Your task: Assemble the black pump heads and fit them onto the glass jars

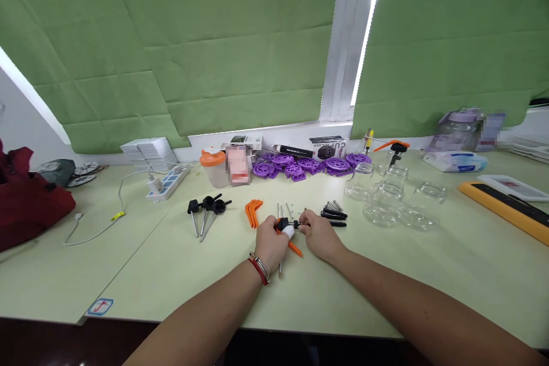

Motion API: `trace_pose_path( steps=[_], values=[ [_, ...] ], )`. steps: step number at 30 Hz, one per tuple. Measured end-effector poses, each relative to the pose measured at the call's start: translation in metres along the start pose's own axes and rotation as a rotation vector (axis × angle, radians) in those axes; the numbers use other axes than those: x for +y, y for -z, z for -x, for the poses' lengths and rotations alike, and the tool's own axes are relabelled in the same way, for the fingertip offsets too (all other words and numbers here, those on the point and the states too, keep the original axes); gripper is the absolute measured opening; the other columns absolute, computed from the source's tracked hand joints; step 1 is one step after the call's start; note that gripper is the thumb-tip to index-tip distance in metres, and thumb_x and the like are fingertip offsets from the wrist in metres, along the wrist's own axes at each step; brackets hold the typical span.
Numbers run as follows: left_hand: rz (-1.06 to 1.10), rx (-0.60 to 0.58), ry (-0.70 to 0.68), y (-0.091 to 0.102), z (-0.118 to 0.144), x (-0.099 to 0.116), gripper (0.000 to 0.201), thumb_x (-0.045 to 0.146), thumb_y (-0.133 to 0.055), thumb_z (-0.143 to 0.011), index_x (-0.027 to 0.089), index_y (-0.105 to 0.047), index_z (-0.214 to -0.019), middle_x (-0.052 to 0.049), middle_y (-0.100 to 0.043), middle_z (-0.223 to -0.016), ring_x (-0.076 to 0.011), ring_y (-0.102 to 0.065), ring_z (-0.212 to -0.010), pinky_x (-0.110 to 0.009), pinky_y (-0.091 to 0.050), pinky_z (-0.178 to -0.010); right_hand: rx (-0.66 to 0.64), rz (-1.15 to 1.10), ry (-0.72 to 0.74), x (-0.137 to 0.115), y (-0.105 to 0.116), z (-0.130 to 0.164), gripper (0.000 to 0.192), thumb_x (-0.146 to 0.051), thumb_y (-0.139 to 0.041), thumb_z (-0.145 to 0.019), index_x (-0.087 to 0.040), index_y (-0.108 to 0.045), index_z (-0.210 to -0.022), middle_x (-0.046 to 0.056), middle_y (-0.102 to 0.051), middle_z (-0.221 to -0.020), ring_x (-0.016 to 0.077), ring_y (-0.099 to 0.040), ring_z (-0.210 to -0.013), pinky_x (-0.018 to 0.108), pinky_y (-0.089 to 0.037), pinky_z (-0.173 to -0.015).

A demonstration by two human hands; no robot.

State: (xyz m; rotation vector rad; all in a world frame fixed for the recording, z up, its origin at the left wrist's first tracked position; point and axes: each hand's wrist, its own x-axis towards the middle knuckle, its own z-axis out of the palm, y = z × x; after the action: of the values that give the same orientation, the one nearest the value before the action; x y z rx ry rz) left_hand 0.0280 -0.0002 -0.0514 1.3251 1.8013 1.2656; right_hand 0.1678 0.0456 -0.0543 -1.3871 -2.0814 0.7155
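I have both hands together low over the pale green table (386, 274), near its middle; my left hand (271, 245) is curled around a small sprayer head (286, 227) with a black body, a white end and an orange trigger poking out below, and a thin metal rod hangs down from that fist toward the table; my right hand (319, 235) pinches the black front of the same sprayer head with thumb and fingertips drawn narrow, so both hands grip the one piece between them. Just beyond my left hand lie two orange triggers (253, 210); further left three black pump heads with metal rods (207, 211) rest in a loose fan; just past my right hand are black parts (333, 215) and small springs (333, 205). Clear glass jars (392, 200) stand to the right, well apart from my hands; purple plastic wheels (300, 166) line the back edge; a white power strip (167, 182) lies at the far left.
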Motion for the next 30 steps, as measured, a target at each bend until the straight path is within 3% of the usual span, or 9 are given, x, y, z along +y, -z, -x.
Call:
trace_pose_path(
  steps=[3,8,22,27,30],
  values=[
    [0.0,0.002,0.007,0.0003,0.0006,0.0025,0.018,0.025,-0.064,-0.065,0.018,-0.048,-0.065,0.003,-0.046,-0.06,-0.0111,-0.04,-0.054,-0.023,-0.031,-0.049,0.002,-0.032,0.007,0.0013,-0.0002,-0.0005,0.026,-0.014,-0.049,-0.081,-0.016,-0.057,-0.105,0.006,-0.068,-0.083,0.0181,-0.06,-0.078,0.026,-0.039,-0.068],
    [0.023,0.001,0.013,-0.0008,0.0,0.0009,0.018,0.027,-0.065,-0.065,0.018,-0.048,-0.066,0.003,-0.046,-0.061,-0.0111,-0.041,-0.055,-0.023,-0.032,-0.05,-0.016,-0.01,0.007,0.0005,0.0016,-0.0009,0.017,-0.016,-0.049,-0.082,-0.016,-0.062,-0.094,0.007,-0.068,-0.083,0.0192,-0.06,-0.079,0.027,-0.039,-0.068],
    [0.017,-0.008,0.011,-0.0018,-0.0023,-0.0037,0.018,0.029,-0.064,-0.066,0.019,-0.049,-0.067,0.002,-0.046,-0.061,-0.0111,-0.041,-0.055,-0.023,-0.032,-0.05,-0.007,-0.05,-0.024,-0.001,0.0025,0.0005,0.024,-0.013,-0.05,-0.081,-0.015,-0.057,-0.103,0.006,-0.067,-0.084,0.0182,-0.059,-0.079,0.027,-0.039,-0.071],
    [0.018,-0.008,0.021,-0.002,-0.0023,-0.0028,0.018,0.028,-0.064,-0.065,0.019,-0.049,-0.067,0.002,-0.047,-0.062,-0.0114,-0.042,-0.056,-0.023,-0.033,-0.05,-0.007,-0.036,-0.01,-0.0008,0.0025,0.0007,0.016,-0.015,-0.049,-0.082,-0.018,-0.059,-0.094,0.005,-0.067,-0.082,0.018,-0.059,-0.076,0.027,-0.038,-0.068],
    [0.004,-0.003,0.014,-0.0019,-0.0018,-0.002,0.017,0.027,-0.063,-0.065,0.019,-0.048,-0.067,0.002,-0.047,-0.062,-0.0116,-0.042,-0.056,-0.023,-0.033,-0.05,0.0,-0.062,-0.015,0.0005,0.0016,0.0001,0.02,-0.014,-0.049,-0.081,-0.018,-0.056,-0.1,0.004,-0.067,-0.08,0.0172,-0.059,-0.075,0.027,-0.039,-0.069]
  ],
)
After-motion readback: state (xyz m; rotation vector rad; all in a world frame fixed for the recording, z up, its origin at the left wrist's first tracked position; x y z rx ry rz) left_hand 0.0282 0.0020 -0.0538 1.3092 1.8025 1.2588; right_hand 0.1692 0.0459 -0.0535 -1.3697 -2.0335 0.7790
